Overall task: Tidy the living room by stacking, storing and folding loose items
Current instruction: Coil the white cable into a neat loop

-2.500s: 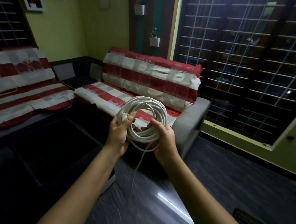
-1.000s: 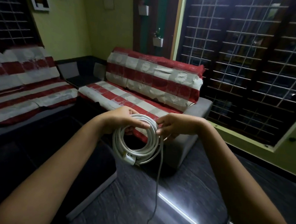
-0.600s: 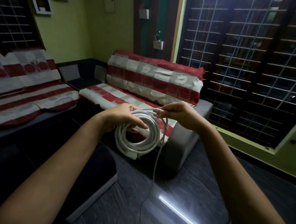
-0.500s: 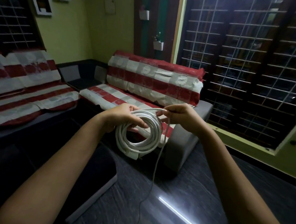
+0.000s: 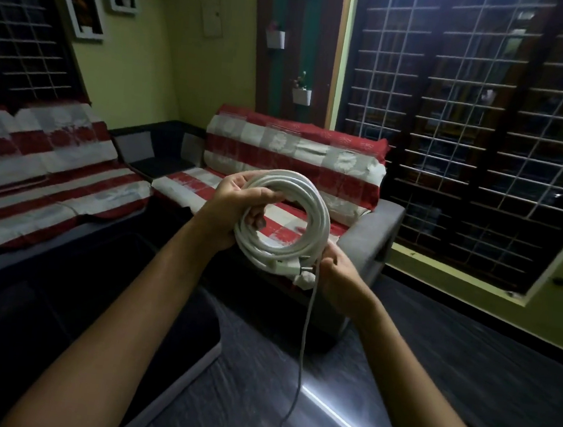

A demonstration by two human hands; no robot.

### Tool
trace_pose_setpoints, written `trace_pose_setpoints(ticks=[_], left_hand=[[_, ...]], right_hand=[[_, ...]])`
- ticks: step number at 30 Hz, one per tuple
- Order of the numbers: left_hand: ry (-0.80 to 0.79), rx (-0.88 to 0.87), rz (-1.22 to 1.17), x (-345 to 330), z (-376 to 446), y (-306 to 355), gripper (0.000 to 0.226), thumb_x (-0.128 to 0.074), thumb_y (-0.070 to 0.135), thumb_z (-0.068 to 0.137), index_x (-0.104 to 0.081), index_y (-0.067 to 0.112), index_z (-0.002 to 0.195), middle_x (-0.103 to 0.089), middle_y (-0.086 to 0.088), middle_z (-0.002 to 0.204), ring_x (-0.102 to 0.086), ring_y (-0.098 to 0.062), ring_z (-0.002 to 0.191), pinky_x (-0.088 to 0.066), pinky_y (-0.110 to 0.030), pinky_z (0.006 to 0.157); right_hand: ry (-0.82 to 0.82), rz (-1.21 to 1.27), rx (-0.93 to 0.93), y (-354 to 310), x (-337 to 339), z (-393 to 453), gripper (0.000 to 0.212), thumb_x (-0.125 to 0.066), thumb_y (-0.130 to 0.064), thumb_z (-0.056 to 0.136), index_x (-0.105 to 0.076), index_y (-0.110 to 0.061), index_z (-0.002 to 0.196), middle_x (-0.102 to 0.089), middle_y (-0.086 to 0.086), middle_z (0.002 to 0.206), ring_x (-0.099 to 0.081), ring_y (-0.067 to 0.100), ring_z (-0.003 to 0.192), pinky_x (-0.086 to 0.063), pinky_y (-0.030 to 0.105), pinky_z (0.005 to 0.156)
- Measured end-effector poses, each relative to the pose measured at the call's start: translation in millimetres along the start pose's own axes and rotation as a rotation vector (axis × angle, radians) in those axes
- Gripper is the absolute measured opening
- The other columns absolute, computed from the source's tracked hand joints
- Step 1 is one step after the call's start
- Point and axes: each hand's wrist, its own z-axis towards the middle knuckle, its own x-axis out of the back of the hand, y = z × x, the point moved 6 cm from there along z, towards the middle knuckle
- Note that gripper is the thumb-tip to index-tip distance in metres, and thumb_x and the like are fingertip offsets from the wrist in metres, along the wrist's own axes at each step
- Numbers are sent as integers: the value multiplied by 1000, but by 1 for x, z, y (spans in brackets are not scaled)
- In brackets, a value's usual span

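A coil of white cable [image 5: 317, 216] is held upright in front of me, above the dark floor. My left hand [image 5: 236, 205] grips the coil's upper left side, thumb over the top and fingers through the ring. My right hand [image 5: 339, 277] pinches the cable at the coil's lower right, beside a white plug [image 5: 301, 277] that sticks out at the bottom. A loose tail of cable [image 5: 301, 353] hangs from there down to the floor.
A grey sofa with a red-and-white striped cover [image 5: 295, 159] stands behind the coil, and a second striped sofa [image 5: 47, 170] runs along the left wall. A dark low table [image 5: 107, 334] sits at lower left. Barred windows [image 5: 487, 130] fill the right wall.
My right hand has dropped from the top of the coil to its lower right, laying another turn of cable. The left hand keeps its hold and the coil has tilted more upright.
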Motion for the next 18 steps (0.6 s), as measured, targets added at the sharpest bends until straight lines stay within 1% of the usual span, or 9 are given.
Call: trace_pose_setpoints(ticks=[2,3,6,9,11,12,14,16,18], left_hand=[[84,-14,-73,3,1,2,15,-60,4,82,-68,8,94,-49,3,47,-43,-6,35,-41,-17,37],[131,-8,-120,5,1,1,12,-58,3,85,-66,7,93,-47,5,46,-42,-5,34,-40,-17,37],[268,-4,-237,2,-1,-5,7,-59,6,87,-63,8,91,-46,5,49,-42,-6,37,-39,-17,38],[453,-73,-196,-1,-8,-12,5,-61,5,87,-63,8,90,-48,6,51,-42,-7,40,-39,-20,40],[547,-120,-153,-5,-17,-17,8,-62,4,87,-64,12,87,-50,8,52,-44,-7,41,-39,-20,40],[583,-140,-140,-8,-22,-21,10,-63,5,87,-64,14,86,-52,9,53,-45,-6,42,-39,-20,40],[645,-150,-149,-13,-33,-32,10,-64,7,87,-64,16,89,-52,7,57,-44,-5,43,-38,-18,41],[673,-134,-169,-15,-40,-44,9,-66,13,87,-62,17,94,-51,2,61,-46,-6,46,-41,-20,45],[614,-92,-162,-14,-41,-55,23,-70,24,83,-60,17,103,-57,-1,70,-55,-9,56,-48,-25,54]], right_hand=[[26,54,70,-3,-3,-2,97,-84,-58,54,-50,-3,126,-58,17,123,-56,27,116,-45,39,101],[23,101,103,-5,-6,-2,96,-84,-57,56,-49,-5,129,-56,17,127,-52,30,122,-43,40,103],[2,220,194,-13,-25,1,106,-85,-51,57,-32,-15,142,-44,19,143,-41,36,133,-33,51,110],[133,336,239,-10,-38,3,112,-87,-40,60,-24,-7,146,-45,29,138,-46,40,129,-31,57,109],[282,378,224,-8,-40,3,102,-86,-33,65,-29,-1,143,-50,32,131,-53,43,121,-37,60,105],[367,375,204,-9,-39,2,91,-85,-28,67,-36,1,138,-56,31,124,-59,43,112,-43,59,100],[482,310,183,-11,-33,2,57,-77,-14,77,-48,-2,125,-66,23,101,-68,34,87,-55,48,84],[511,178,191,-18,-30,1,30,-62,-3,86,-53,-8,114,-65,12,82,-66,22,68,-56,35,66],[494,52,187,-25,-25,3,27,-56,1,89,-50,-9,113,-60,10,77,-62,17,60,-54,28,58]])
